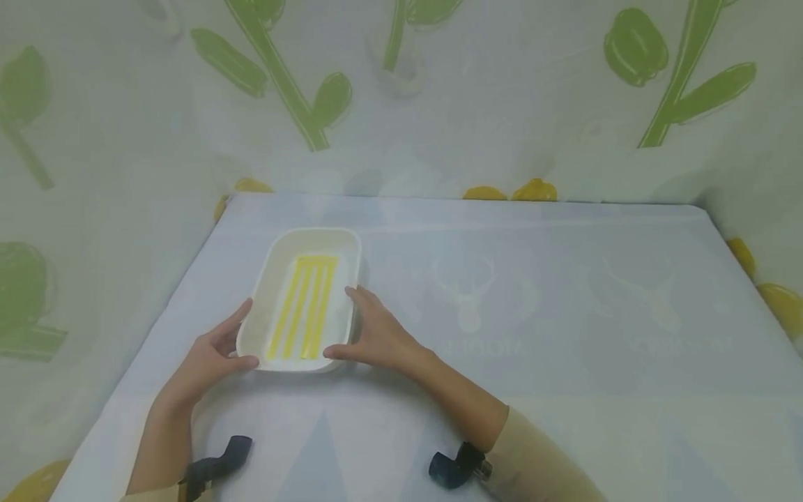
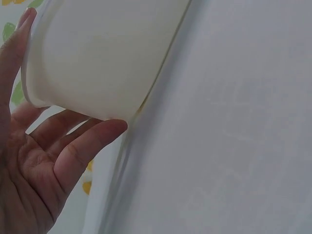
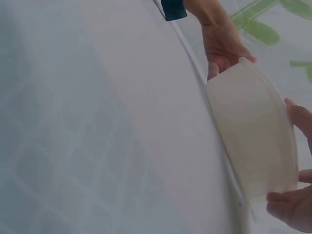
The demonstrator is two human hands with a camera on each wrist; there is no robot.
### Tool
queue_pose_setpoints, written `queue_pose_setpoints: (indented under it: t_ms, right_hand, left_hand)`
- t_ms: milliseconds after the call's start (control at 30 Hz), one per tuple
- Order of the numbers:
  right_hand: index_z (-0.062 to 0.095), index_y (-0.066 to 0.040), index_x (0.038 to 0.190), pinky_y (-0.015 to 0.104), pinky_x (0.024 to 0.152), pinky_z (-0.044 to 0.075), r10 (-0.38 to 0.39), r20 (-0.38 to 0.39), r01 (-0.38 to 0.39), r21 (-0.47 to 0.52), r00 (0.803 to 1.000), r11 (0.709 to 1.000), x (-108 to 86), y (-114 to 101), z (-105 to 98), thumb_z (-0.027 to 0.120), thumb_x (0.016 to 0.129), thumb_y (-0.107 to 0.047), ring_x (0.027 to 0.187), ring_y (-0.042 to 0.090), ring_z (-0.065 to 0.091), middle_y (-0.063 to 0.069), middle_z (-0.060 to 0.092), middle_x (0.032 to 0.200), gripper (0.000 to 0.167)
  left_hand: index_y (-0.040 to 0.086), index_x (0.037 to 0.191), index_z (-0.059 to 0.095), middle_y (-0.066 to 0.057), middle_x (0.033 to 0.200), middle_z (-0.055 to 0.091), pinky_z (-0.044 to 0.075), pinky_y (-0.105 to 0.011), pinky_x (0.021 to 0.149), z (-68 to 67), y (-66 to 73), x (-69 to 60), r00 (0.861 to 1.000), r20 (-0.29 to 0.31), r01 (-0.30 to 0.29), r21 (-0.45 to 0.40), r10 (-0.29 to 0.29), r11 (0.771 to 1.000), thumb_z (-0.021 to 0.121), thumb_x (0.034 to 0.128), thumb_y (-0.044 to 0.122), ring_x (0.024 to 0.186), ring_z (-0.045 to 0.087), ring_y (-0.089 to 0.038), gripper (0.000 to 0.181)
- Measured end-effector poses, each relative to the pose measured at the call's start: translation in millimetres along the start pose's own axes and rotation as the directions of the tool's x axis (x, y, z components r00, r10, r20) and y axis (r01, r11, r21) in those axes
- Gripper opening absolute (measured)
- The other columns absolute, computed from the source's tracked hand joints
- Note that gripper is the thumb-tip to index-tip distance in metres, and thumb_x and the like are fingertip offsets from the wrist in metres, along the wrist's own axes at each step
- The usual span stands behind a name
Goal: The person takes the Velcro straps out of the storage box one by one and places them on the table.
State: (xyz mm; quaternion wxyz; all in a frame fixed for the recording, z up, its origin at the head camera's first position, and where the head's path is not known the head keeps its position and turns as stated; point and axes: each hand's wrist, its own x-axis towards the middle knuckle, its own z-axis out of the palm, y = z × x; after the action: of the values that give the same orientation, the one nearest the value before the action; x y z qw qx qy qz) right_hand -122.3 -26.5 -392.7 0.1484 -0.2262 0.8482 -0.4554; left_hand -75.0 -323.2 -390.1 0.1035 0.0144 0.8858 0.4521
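Observation:
A white, round-cornered tray sits over the left part of the table, several yellow strips running lengthwise inside it. My left hand holds its near left corner, thumb at the near rim and fingers along the left side. On the opposite side, my right hand grips the right wall, with the thumb over the near right corner. Both wrist views show the tray's plain outer wall between the hands. Whether its base touches the table I cannot tell.
A pale cloth with faint deer-head prints covers the table. Behind it hangs a light backdrop with green leaf and stem patterns. A dark wrist-camera mount sits by the left wrist, another dark mount by the right.

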Motion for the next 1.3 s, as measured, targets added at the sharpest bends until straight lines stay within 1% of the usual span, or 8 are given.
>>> queue_pose_setpoints:
  t_ms: [133,333,433,567,800,1000,1133,1300]
  right_hand:
    - [0.024,-0.007,0.149,0.040,0.113,0.031,0.000,0.007,0.000,-0.016,1.000,1.000,-1.9,-1.1,-4.0,0.082,0.069,-0.042,0.141,0.026,0.026,0.016,0.026,0.153,0.104]
    - [0.023,-0.007,0.149,0.040,0.113,0.031,0.030,0.028,-0.029,-0.014,0.999,0.999,-6.1,-1.8,-11.4,0.083,0.068,-0.042,0.141,0.025,0.026,0.015,0.026,0.153,0.107]
    - [0.024,-0.007,0.149,0.041,0.113,0.030,0.049,0.029,-0.049,-0.012,0.998,0.999,-8.1,-2.7,-15.5,0.084,0.067,-0.041,0.141,0.026,0.026,0.014,0.026,0.153,0.108]
    - [0.026,-0.006,0.147,0.042,0.113,0.031,0.058,0.021,-0.057,-0.043,0.998,0.997,-12.0,-3.0,-20.8,0.086,0.065,-0.040,0.140,0.027,0.027,0.015,0.029,0.151,0.107]
    - [0.025,-0.001,0.148,0.043,0.112,0.032,0.088,0.050,-0.079,-0.165,0.995,0.983,-20.9,-7.0,-29.0,0.084,0.065,-0.043,0.140,0.031,0.028,0.018,0.027,0.152,0.110]
    - [0.024,0.000,0.148,0.042,0.111,0.035,0.095,0.055,-0.082,-0.210,0.994,0.974,-27.6,-7.2,-35.5,0.084,0.064,-0.044,0.137,0.033,0.033,0.022,0.028,0.150,0.112]
    - [0.024,0.001,0.147,0.042,0.110,0.036,0.093,0.059,-0.078,-0.225,0.994,0.971,-31.8,-6.5,-39.0,0.084,0.065,-0.043,0.136,0.034,0.034,0.023,0.029,0.149,0.112]
    - [0.025,0.004,0.146,0.042,0.109,0.037,0.067,0.055,-0.051,-0.250,0.996,0.967,-36.8,-4.8,-40.4,0.084,0.065,-0.043,0.133,0.035,0.037,0.025,0.031,0.147,0.111]
  left_hand:
    - [0.015,0.152,0.017,-0.019,0.154,0.019,0.039,-0.001,0.081,3.8,0.9,1.3,1.000,0.004,-0.001,-0.023,0.001,1.000,0.080,0.0747,0.013,0.134,0.029,-0.046,0.099]
    - [0.019,0.152,0.017,-0.020,0.153,0.025,0.038,-0.003,0.079,9.4,7.2,2.4,0.999,-0.011,0.051,0.017,-0.051,0.999,0.082,0.0735,0.021,0.134,0.032,-0.046,0.102]
    - [0.017,0.152,0.018,-0.020,0.152,0.026,0.040,-0.004,0.079,13.1,9.5,3.0,0.999,-0.013,0.046,0.009,-0.046,0.999,0.082,0.0730,0.021,0.133,0.033,-0.046,0.101]
    - [0.013,0.151,0.020,-0.019,0.153,0.026,0.043,-0.006,0.079,19.3,11.8,3.1,1.000,-0.005,0.017,-0.024,-0.017,1.000,0.081,0.0735,0.017,0.131,0.036,-0.046,0.099]
    - [0.016,0.151,0.020,-0.017,0.153,0.024,0.045,-0.008,0.080,28.4,18.3,2.9,1.000,0.012,0.010,-0.072,-0.009,0.997,0.082,0.0723,0.015,0.132,0.036,-0.044,0.100]
    - [0.014,0.151,0.021,-0.024,0.149,0.031,0.049,-0.012,0.080,37.5,21.6,1.9,1.000,0.014,0.007,-0.131,-0.006,0.991,0.082,0.0711,0.013,0.129,0.041,-0.043,0.101]
    - [0.015,0.151,0.021,-0.025,0.147,0.034,0.049,-0.013,0.081,42.3,25.2,1.0,1.000,0.013,0.007,-0.129,-0.005,0.992,0.083,0.0710,0.014,0.128,0.042,-0.042,0.101]
    - [0.016,0.151,0.023,-0.020,0.150,0.031,0.047,-0.011,0.083,47.7,27.2,-0.8,1.000,0.013,0.007,-0.115,-0.006,0.993,0.084,0.0695,0.015,0.130,0.041,-0.040,0.102]
